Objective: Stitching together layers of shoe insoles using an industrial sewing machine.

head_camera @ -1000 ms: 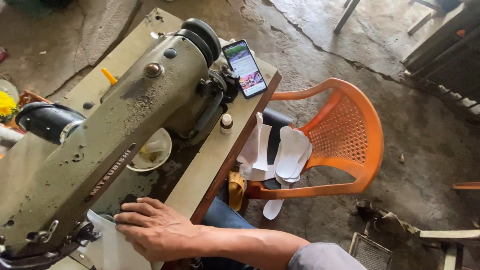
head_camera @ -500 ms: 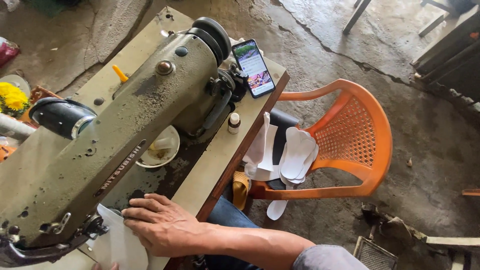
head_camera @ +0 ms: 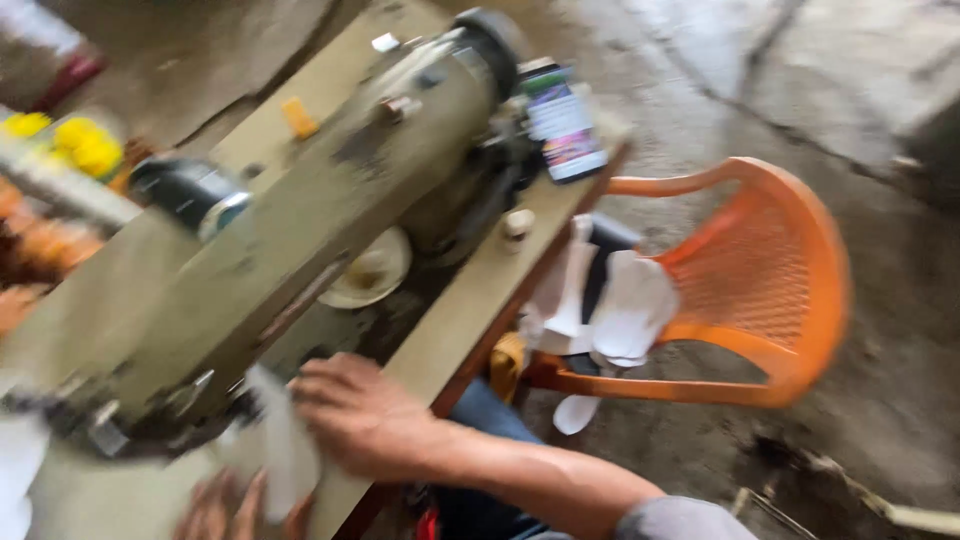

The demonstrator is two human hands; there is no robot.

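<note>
Right hand flat, fingers spread on white piece beside olive sewing machine; no clasp. Left hand beneath piece, grip unclear. Phone far right; yellow packages far left.

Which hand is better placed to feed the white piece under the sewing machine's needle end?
Probably the right hand: it lies flat on the white piece beside the sewing machine. The left hand barely shows at the bottom edge.
</note>
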